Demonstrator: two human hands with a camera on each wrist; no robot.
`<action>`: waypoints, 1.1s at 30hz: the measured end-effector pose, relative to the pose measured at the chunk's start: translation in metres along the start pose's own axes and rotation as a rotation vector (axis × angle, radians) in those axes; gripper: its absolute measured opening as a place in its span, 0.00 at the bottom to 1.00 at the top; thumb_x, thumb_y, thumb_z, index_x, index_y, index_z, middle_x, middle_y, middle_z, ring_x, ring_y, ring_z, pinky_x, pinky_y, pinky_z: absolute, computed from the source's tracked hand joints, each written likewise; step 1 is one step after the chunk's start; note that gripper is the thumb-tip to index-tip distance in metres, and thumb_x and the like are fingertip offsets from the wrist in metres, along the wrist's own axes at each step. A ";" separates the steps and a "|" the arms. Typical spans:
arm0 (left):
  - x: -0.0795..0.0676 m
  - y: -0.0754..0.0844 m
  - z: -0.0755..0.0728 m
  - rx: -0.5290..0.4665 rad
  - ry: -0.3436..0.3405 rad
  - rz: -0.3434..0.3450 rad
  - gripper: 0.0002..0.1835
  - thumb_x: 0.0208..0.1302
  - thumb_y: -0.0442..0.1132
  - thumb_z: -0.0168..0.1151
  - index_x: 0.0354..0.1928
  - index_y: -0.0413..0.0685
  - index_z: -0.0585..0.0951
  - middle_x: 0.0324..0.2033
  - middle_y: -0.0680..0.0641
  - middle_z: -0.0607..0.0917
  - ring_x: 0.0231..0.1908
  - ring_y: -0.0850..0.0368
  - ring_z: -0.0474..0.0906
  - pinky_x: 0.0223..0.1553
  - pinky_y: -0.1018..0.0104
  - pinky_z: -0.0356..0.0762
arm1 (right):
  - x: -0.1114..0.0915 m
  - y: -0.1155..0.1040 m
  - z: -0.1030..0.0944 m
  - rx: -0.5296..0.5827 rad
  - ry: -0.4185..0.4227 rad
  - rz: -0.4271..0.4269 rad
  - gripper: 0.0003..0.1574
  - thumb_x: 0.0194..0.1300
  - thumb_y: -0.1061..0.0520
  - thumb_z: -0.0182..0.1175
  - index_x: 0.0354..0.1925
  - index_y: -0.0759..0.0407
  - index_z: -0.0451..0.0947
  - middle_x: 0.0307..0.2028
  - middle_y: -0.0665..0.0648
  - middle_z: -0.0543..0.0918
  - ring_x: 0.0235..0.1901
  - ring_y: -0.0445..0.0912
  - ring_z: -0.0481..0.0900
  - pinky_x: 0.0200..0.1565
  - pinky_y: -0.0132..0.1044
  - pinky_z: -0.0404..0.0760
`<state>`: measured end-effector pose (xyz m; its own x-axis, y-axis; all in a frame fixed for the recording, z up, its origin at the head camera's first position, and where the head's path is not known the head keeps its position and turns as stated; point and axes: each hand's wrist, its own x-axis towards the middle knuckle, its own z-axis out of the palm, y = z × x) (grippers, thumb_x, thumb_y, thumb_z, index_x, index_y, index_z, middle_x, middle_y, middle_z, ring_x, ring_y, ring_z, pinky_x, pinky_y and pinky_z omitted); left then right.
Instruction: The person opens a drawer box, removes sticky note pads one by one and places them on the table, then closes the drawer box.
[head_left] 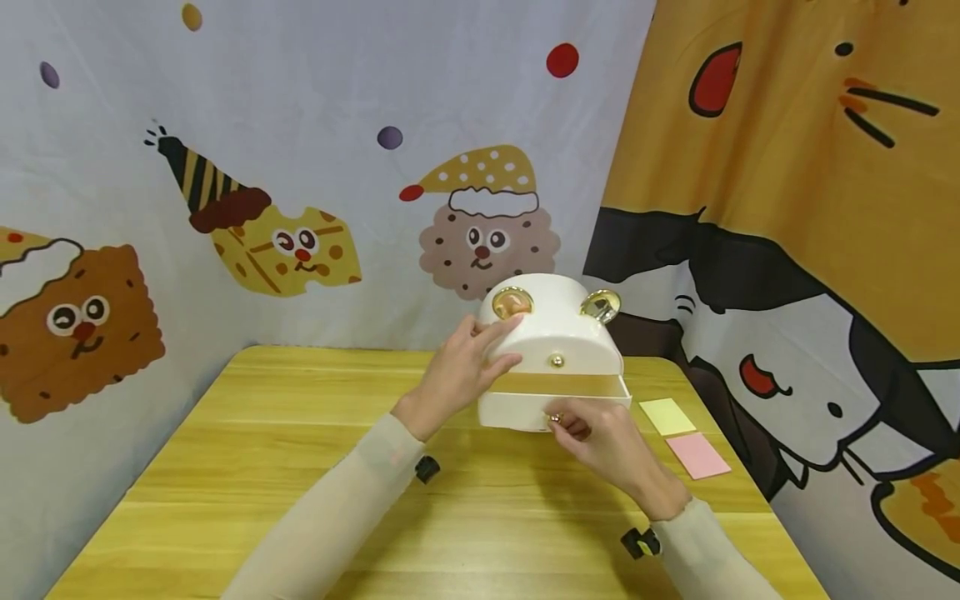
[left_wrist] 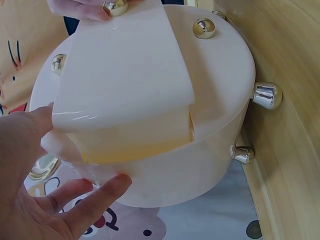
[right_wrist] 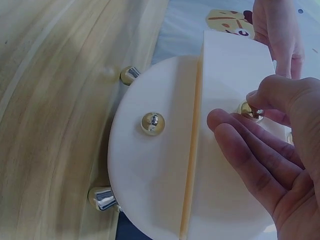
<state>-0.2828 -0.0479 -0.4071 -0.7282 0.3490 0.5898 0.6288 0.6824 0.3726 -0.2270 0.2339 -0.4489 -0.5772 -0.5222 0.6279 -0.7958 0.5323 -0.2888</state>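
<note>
On the table stands a white rounded drawer box (head_left: 551, 300) with gold ears, gold knobs and short gold feet. One drawer (head_left: 513, 410) juts out toward me, and part of its inside shows in the head view. Thumb and fingers of my right hand (head_left: 600, 433) pinch the gold knob (right_wrist: 250, 111) on that drawer's front. My left hand (head_left: 461, 362) steadies the box from its left side, fingers extended and spread along the curved shell near the left ear (head_left: 512, 302). Another gold knob (head_left: 556, 361) sits on the closed drawer above.
A yellow sticky-note pad (head_left: 667, 417) and a pink one (head_left: 698, 455) lie on the wooden table (head_left: 322, 467) to the right of the box. Cartoon-printed cloth (head_left: 315, 100) hangs behind the table and along its sides.
</note>
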 end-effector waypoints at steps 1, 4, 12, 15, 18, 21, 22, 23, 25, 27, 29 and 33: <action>0.000 0.000 0.000 -0.003 -0.001 -0.001 0.34 0.84 0.55 0.73 0.86 0.61 0.79 0.50 0.38 0.81 0.37 0.53 0.81 0.38 0.61 0.89 | 0.000 0.001 0.000 0.000 0.001 0.002 0.15 0.67 0.71 0.81 0.50 0.60 0.93 0.36 0.53 0.98 0.31 0.37 0.93 0.36 0.22 0.90; 0.000 0.002 0.000 -0.009 -0.011 -0.010 0.34 0.84 0.55 0.72 0.86 0.61 0.79 0.50 0.38 0.81 0.38 0.53 0.81 0.38 0.62 0.90 | 0.001 0.002 0.001 0.001 0.003 0.008 0.15 0.67 0.71 0.81 0.49 0.60 0.93 0.35 0.53 0.97 0.31 0.37 0.93 0.35 0.22 0.89; 0.001 0.003 0.001 -0.016 -0.018 -0.025 0.34 0.84 0.56 0.72 0.86 0.62 0.78 0.50 0.39 0.81 0.37 0.54 0.80 0.38 0.63 0.89 | 0.001 0.006 0.001 0.007 0.008 0.012 0.15 0.67 0.71 0.81 0.49 0.60 0.93 0.35 0.53 0.97 0.30 0.37 0.93 0.36 0.22 0.89; 0.001 0.003 0.001 -0.016 -0.022 -0.028 0.34 0.85 0.56 0.72 0.87 0.62 0.78 0.50 0.39 0.80 0.37 0.54 0.79 0.37 0.64 0.88 | 0.002 0.006 0.002 0.007 0.010 0.010 0.15 0.67 0.71 0.81 0.49 0.60 0.93 0.35 0.52 0.97 0.31 0.36 0.93 0.36 0.22 0.89; 0.000 0.003 0.001 -0.016 -0.019 -0.031 0.34 0.84 0.56 0.72 0.87 0.62 0.78 0.49 0.39 0.80 0.36 0.54 0.79 0.38 0.63 0.89 | 0.002 0.007 0.002 0.007 0.006 0.016 0.15 0.67 0.70 0.81 0.49 0.59 0.93 0.36 0.52 0.97 0.31 0.36 0.93 0.36 0.22 0.90; -0.001 0.003 0.001 -0.014 -0.013 -0.030 0.34 0.84 0.55 0.72 0.87 0.62 0.78 0.49 0.39 0.80 0.37 0.53 0.79 0.39 0.61 0.89 | 0.003 0.008 0.003 0.004 0.002 0.028 0.14 0.68 0.70 0.81 0.50 0.59 0.93 0.36 0.52 0.97 0.32 0.36 0.93 0.37 0.22 0.90; -0.001 0.002 0.000 -0.016 -0.010 -0.030 0.34 0.84 0.55 0.72 0.86 0.62 0.78 0.49 0.39 0.80 0.37 0.53 0.79 0.39 0.60 0.89 | 0.004 0.008 0.004 0.002 0.001 0.032 0.14 0.69 0.69 0.81 0.50 0.59 0.93 0.36 0.52 0.97 0.32 0.36 0.93 0.37 0.22 0.90; -0.001 0.002 0.000 -0.017 -0.009 -0.030 0.34 0.84 0.55 0.72 0.86 0.62 0.78 0.49 0.39 0.80 0.37 0.53 0.79 0.39 0.60 0.89 | 0.004 0.008 0.004 -0.001 0.001 0.035 0.14 0.69 0.69 0.81 0.50 0.58 0.93 0.36 0.52 0.97 0.32 0.36 0.93 0.37 0.22 0.90; -0.001 0.002 0.000 -0.020 -0.008 -0.031 0.34 0.84 0.55 0.72 0.86 0.62 0.78 0.49 0.40 0.80 0.36 0.53 0.78 0.39 0.61 0.89 | 0.005 0.009 0.004 -0.005 0.002 0.038 0.14 0.69 0.69 0.81 0.50 0.58 0.93 0.36 0.52 0.97 0.32 0.36 0.93 0.37 0.22 0.90; -0.001 0.002 0.000 -0.024 -0.006 -0.030 0.34 0.84 0.55 0.72 0.86 0.62 0.78 0.48 0.40 0.80 0.36 0.53 0.78 0.38 0.62 0.88 | 0.007 0.009 0.004 -0.009 0.003 0.039 0.14 0.69 0.69 0.81 0.50 0.58 0.93 0.36 0.52 0.97 0.31 0.36 0.93 0.37 0.22 0.90; -0.001 0.002 0.000 -0.026 -0.005 -0.031 0.34 0.84 0.55 0.72 0.86 0.62 0.78 0.48 0.40 0.80 0.36 0.54 0.78 0.38 0.63 0.87 | 0.008 0.010 0.004 -0.012 0.004 0.040 0.14 0.69 0.69 0.81 0.50 0.58 0.93 0.35 0.52 0.97 0.31 0.36 0.93 0.36 0.23 0.90; -0.001 0.002 0.000 -0.030 -0.009 -0.032 0.34 0.84 0.55 0.72 0.87 0.62 0.78 0.49 0.40 0.80 0.36 0.54 0.77 0.37 0.63 0.87 | 0.010 0.011 0.005 -0.025 0.002 0.049 0.13 0.69 0.68 0.81 0.49 0.58 0.94 0.35 0.51 0.97 0.31 0.36 0.93 0.36 0.23 0.90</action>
<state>-0.2809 -0.0471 -0.4076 -0.7506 0.3327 0.5708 0.6127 0.6738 0.4129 -0.2422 0.2312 -0.4488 -0.6152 -0.4939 0.6145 -0.7615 0.5740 -0.3011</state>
